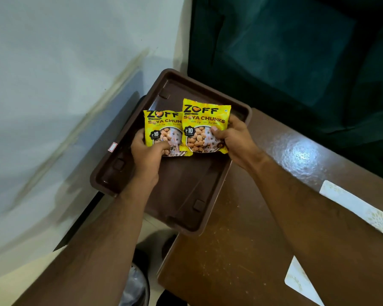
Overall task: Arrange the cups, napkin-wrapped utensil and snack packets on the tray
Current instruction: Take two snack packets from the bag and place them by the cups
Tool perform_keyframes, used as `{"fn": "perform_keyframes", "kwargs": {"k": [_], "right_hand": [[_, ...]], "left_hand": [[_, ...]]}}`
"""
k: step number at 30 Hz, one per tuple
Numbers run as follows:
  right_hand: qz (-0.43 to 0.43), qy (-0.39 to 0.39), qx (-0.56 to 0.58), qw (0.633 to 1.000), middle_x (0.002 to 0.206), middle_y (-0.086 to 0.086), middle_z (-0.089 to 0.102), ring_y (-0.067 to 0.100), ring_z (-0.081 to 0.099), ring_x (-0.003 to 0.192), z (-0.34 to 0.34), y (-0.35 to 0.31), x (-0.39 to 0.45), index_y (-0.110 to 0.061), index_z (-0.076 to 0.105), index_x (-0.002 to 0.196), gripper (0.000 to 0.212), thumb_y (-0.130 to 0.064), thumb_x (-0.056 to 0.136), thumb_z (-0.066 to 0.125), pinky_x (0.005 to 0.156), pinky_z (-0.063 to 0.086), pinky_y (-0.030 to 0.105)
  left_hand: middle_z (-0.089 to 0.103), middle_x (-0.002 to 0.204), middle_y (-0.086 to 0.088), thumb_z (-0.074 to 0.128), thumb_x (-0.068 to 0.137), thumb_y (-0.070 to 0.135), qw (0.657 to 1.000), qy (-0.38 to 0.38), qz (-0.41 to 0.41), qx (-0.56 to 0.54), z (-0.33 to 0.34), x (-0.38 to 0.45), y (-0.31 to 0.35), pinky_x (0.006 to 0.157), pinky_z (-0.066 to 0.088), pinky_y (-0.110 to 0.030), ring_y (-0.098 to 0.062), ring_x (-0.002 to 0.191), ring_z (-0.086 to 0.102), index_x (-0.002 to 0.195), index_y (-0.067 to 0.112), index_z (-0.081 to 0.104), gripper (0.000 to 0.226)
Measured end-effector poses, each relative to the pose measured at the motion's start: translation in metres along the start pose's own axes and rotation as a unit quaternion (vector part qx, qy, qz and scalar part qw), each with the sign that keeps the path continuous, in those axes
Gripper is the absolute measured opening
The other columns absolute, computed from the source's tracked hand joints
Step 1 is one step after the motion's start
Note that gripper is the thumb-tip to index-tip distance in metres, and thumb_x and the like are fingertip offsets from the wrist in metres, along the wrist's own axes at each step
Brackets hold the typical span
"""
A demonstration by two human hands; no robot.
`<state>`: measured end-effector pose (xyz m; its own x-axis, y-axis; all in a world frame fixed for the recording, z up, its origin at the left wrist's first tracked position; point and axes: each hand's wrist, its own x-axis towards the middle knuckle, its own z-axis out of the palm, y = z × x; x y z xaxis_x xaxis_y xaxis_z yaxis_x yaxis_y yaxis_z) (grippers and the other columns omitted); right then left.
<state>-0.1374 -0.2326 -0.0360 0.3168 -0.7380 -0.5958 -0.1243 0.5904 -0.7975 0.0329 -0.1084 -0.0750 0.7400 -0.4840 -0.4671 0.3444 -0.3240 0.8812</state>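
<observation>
- The wall (pixel 53 74) fills the left of my view, pale with a long stain running slantwise down it.
- A dark green seat (pixel 296 51) takes up the top right, behind the bench.
- The bench (pixel 241 250) is brown and glossy, with a bright glare spot near its far edge and pale scuffs across the top.
- The tray (pixel 186 195) is brown, with a raised rim; its right part lies on the bench and its left part juts out past the bench's edge, towards the wall. A small white sticker (pixel 112 147) sits on its left rim.
- Two white mats (pixel 358 206) with a pale pattern lie on the bench at the right, one near the far edge and one close to me, both partly cut off by the frame.
- My left hand (pixel 146 155) is over the tray, its grip pinching the left packet (pixel 161 127) at the lower left corner, thumb on the front.
- My right hand (pixel 234 138) pinches the right packet (pixel 205 127) by its right edge, thumb on the front, fingers behind.
- Both packets are yellow, marked "ZOFF SOYA CHUNKS", and I hold them face up over the tray's far half, the right one overlapping the left one's right edge. I cannot tell whether they touch the tray floor.
</observation>
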Motion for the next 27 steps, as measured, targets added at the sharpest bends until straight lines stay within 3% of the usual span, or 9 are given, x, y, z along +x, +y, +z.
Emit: {"fn": "perform_keyframes", "kwargs": {"k": [4,7,10,15,18,21,27], "right_hand": [[-0.003,-0.042,0.005,0.999,0.131,0.021,0.067,0.037,0.068,0.117,-0.003,0.0,-0.001,-0.003,0.05,0.139,0.052,0.004,0.091,0.069,0.101,0.054,0.057],[-0.017,-0.065,-0.028,0.997,0.132,0.022,0.065,0.037,0.067,0.118,-0.005,0.003,-0.005,-0.004,0.044,0.142,0.074,0.012,0.078,0.079,0.101,0.055,0.057],[-0.019,-0.06,-0.016,0.998,0.128,0.015,0.065,0.036,0.066,0.12,-0.008,0.004,-0.007,-0.007,0.037,0.149,0.092,0.021,0.071,0.078,0.098,0.057,0.055],[-0.037,-0.022,-0.004,0.999,0.128,0.009,0.068,0.03,0.071,0.112,-0.014,0.001,-0.015,-0.015,0.041,0.151,0.097,0.02,0.068,0.079,0.086,0.062,0.053],[-0.054,-0.019,0.02,0.998,0.126,0.009,0.069,0.03,0.072,0.109,-0.023,-0.001,-0.022,-0.021,0.043,0.151,0.095,0.02,0.071,0.077,0.076,0.064,0.054],[-0.08,-0.024,0.05,0.995,0.131,0.014,0.067,0.036,0.068,0.116,-0.034,-0.003,-0.032,-0.019,0.044,0.149,0.092,0.024,0.073,0.072,0.087,0.059,0.059],[-0.105,0.003,0.068,0.992,0.139,0.018,0.061,0.041,0.062,0.124,-0.072,-0.004,-0.057,-0.012,0.037,0.154,0.096,0.025,0.073,0.072,0.099,0.05,0.068]], "left_hand": [[0.076,0.079,0.004,0.069,0.065,-0.014,0.998,-0.054,-0.04,0.001,0.003,-0.003,0.003,0.058,0.055,-0.025,-0.012,0.069,0.072,0.086,0.019,0.071,0.039],[0.077,0.078,0.006,0.072,0.072,-0.01,0.995,-0.081,-0.064,-0.017,0.003,-0.005,0.002,0.051,0.054,-0.022,-0.008,0.065,0.073,0.093,0.02,0.071,0.036],[0.078,0.082,0.003,0.076,0.08,-0.004,0.992,-0.097,-0.076,-0.038,0.004,-0.008,0.002,0.055,0.056,-0.026,-0.014,0.068,0.073,0.103,0.016,0.07,0.031],[0.078,0.095,-0.006,0.075,0.078,-0.007,0.992,-0.099,-0.067,-0.05,0.01,-0.019,0.007,0.07,0.058,-0.034,-0.021,0.081,0.075,0.113,0.006,0.07,0.037],[0.079,0.09,-0.001,0.075,0.078,-0.007,0.991,-0.098,-0.057,-0.073,0.017,-0.028,0.01,0.062,0.059,-0.029,-0.017,0.078,0.076,0.104,0.012,0.072,0.033],[0.079,0.084,0.003,0.075,0.078,-0.007,0.989,-0.097,-0.059,-0.093,0.022,-0.037,0.014,0.054,0.055,-0.022,-0.012,0.072,0.076,0.096,0.02,0.072,0.032],[0.08,0.085,0.003,0.076,0.079,-0.005,0.985,-0.135,-0.057,-0.091,0.041,-0.068,0.018,0.056,0.057,-0.024,-0.013,0.075,0.077,0.096,0.02,0.072,0.031]]}}
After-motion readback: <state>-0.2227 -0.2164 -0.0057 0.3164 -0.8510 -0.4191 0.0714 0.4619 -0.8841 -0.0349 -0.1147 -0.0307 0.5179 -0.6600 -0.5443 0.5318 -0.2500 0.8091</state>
